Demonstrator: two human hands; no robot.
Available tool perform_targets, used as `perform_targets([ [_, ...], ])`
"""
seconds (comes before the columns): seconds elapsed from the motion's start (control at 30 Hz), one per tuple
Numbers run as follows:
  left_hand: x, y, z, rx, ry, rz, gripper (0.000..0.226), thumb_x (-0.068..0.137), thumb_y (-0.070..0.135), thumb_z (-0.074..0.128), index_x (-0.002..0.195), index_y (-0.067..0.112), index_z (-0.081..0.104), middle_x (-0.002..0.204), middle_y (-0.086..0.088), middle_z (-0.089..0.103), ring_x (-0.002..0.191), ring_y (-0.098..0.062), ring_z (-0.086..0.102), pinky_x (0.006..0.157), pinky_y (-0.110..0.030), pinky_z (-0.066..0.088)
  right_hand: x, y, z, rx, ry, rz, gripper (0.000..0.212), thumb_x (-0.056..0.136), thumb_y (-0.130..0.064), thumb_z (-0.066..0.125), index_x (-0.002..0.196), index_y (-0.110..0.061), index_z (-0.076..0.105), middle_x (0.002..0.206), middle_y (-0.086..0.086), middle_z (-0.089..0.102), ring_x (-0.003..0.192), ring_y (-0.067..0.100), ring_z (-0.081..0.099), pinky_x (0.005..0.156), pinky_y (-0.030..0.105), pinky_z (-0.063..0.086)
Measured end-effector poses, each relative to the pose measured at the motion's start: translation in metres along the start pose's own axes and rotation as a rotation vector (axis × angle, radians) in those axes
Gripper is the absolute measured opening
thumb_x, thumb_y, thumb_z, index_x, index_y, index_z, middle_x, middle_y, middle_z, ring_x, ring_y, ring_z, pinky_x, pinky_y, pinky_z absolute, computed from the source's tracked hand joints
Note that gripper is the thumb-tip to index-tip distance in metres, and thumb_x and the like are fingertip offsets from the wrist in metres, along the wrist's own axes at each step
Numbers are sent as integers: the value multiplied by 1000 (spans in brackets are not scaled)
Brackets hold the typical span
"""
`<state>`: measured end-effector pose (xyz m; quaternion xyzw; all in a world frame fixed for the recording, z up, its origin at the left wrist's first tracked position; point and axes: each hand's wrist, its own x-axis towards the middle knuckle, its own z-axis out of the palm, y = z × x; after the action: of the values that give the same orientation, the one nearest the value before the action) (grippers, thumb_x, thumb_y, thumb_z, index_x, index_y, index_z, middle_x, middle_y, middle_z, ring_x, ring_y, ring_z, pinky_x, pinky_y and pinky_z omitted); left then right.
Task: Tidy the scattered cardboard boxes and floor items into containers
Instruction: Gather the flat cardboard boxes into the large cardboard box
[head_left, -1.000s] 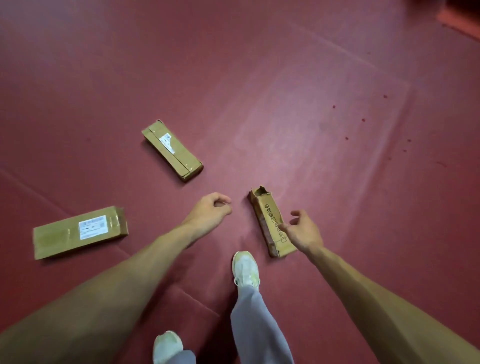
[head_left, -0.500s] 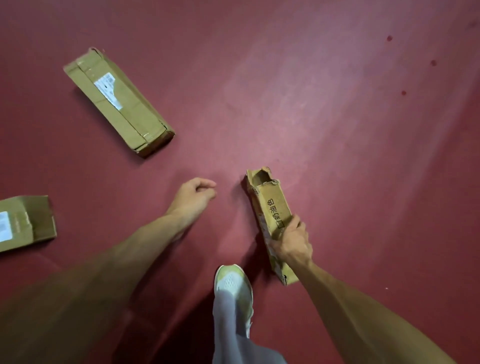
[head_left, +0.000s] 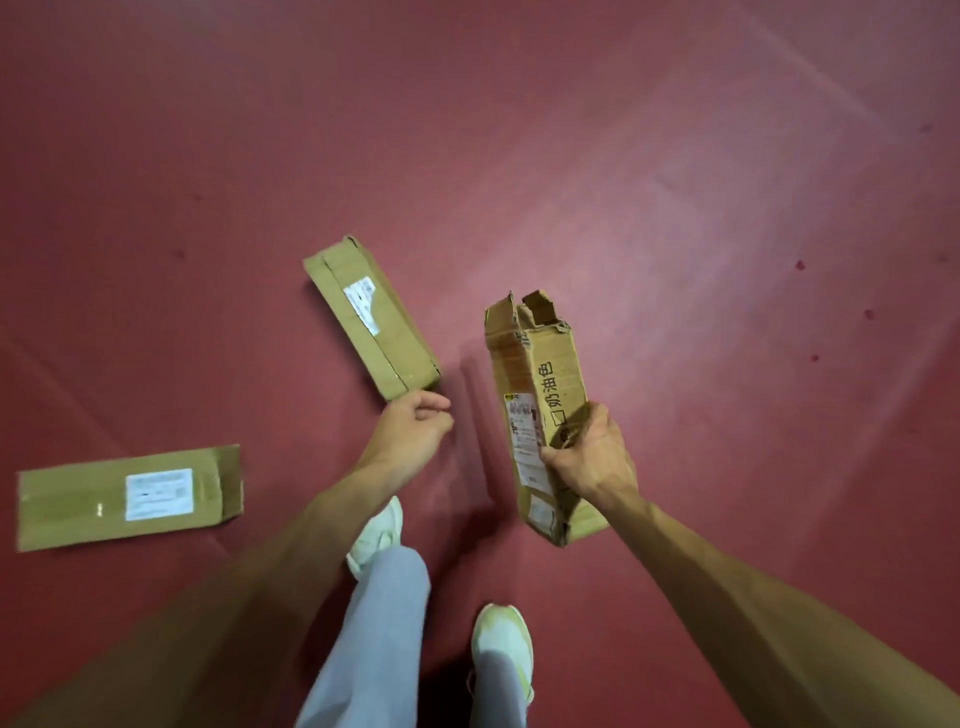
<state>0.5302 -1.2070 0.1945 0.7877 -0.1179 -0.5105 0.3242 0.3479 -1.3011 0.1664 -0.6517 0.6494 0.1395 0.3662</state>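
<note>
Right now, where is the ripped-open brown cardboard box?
The torn brown cardboard box is right of centre in the head view, gripped by the right hand, with the left hand and a sealed, labelled cardboard box to its left.

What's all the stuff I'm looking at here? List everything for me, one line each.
torn box: one, brown cardboard, far end ripped open, printed characters and a label on it, gripped in the right hand and apparently off the floor
sealed box: one, brown with a white label, lying on the floor just beyond the left hand
flat box: one, brown with a white label, lying on the floor at the far left
floor: one, dark red, a few small dark spots at the right
shoes: two, pale, under grey trouser legs
left hand: one, loosely curled, holding nothing
right hand: one, closed around the torn box
</note>
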Motion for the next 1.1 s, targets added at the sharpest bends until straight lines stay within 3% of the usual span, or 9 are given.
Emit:
perform_targets([
  [0.1,22,21,-53,-46,69,-30,24,87,5,57,110,6,64,71,6,51,61,-5,45,45,-1,34,14,-73,-9,-35,-11,-70,67,71,-37,74,123,-13,38,123,9,52,111,31,55,86,38,46],
  [0.2,55,21,-96,18,153,-59,37,87,10,57,124,7,52,108,-5,56,78,-12,52,63,-3,41,38,-134,-6,-25,-18,-125,71,69,-32,75,125,-12,36,124,11,50,112,31,54,86,36,46],
  [0.27,80,12,-119,131,189,-62,55,85,14,61,135,10,41,132,-9,41,101,-22,55,91,-24,44,59,-166,-2,-13,-25,-161,72,69,-31,76,124,-11,36,124,12,47,114,31,52,90,37,46],
  [0.37,116,-3,-140,148,200,-146,65,84,17,63,142,9,33,141,-13,32,122,-30,48,105,-36,37,91,-200,10,-46,-28,-178,72,71,-37,75,123,-9,35,125,13,44,116,32,48,97,43,46],
  [0.53,172,-25,-135,37,177,-240,66,85,20,62,143,10,31,143,-13,39,131,-26,40,110,-35,33,145,-209,51,-138,-5,-217,71,70,-38,76,119,-9,35,121,13,41,112,36,52,95,46,46],
  [0.67,223,-35,-110,-129,147,-257,79,84,13,60,147,14,12,150,-10,24,134,-23,33,99,-27,29,191,-203,87,-156,-22,-243,67,70,-37,75,117,-11,35,117,9,39,108,35,53,89,45,47],
  [0.9,289,-57,-72,-257,113,-432,95,83,12,55,151,18,-10,156,-11,22,141,-29,27,113,-39,23,249,-191,138,-153,-190,-296,64,63,-38,72,109,-17,34,106,5,51,93,31,60,82,43,54],
  [1.0,295,-47,-63,-260,198,-443,93,83,17,59,152,11,-4,159,-11,9,145,-28,17,116,-40,20,258,-192,135,-151,-221,-275,62,60,-37,74,104,-18,33,102,6,59,93,28,61,81,39,53],
  [1.1,289,-33,-68,-206,247,-418,78,86,26,60,150,14,18,149,-8,20,139,-28,25,113,-39,25,252,-201,122,-116,-212,-255,66,56,-42,77,103,-18,37,101,4,61,92,24,62,82,40,53],
])
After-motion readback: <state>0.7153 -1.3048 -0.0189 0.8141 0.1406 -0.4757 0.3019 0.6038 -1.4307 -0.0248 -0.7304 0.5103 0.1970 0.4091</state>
